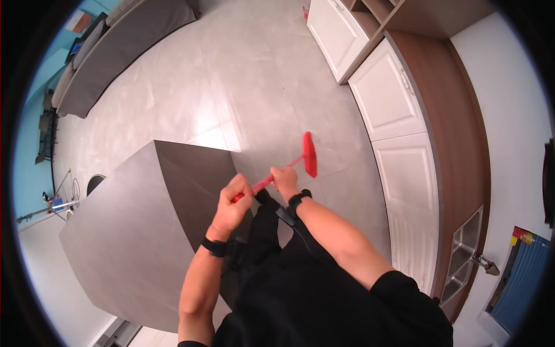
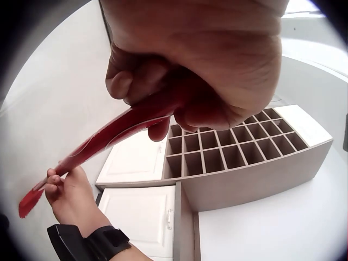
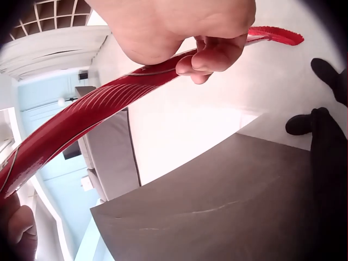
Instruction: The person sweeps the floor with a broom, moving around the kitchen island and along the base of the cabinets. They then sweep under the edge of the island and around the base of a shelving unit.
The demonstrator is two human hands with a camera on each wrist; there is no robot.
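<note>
Both hands hold one red broom, its glossy handle (image 2: 117,133) slanting across the front of the body. In the head view the left hand (image 1: 234,199) grips the handle near its top end, fingers curled round it. Lower along the shaft, the right hand (image 1: 284,180) wraps its fingers around it, also seen in the right wrist view as the nearer hand (image 3: 185,27). The bristled broom head (image 1: 310,154) is at the low end, over the grey floor (image 1: 260,87) beyond the right hand. Each wrist wears a black strap.
Close at the left stands a large grey block-shaped counter (image 1: 127,220). White-doored cabinets (image 1: 399,95) with a brown top and a sink (image 1: 465,248) line the right side. A grey sofa (image 1: 139,46) is at the far left. The person's dark shoes (image 3: 299,125) are near the counter's corner.
</note>
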